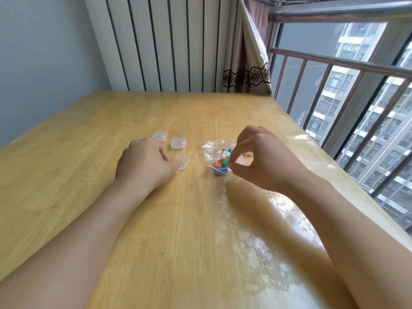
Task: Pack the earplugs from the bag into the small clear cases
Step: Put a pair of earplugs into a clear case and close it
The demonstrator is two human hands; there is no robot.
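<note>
A wooden table stands before a radiator, curtain and window railing.

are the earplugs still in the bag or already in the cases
Still in the bag: the coloured earplugs bunch inside its clear plastic. The three cases show no colour inside.

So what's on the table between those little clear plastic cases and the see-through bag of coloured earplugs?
Nothing: the head view shows bare wooden table between the small clear cases and the bag.
</note>
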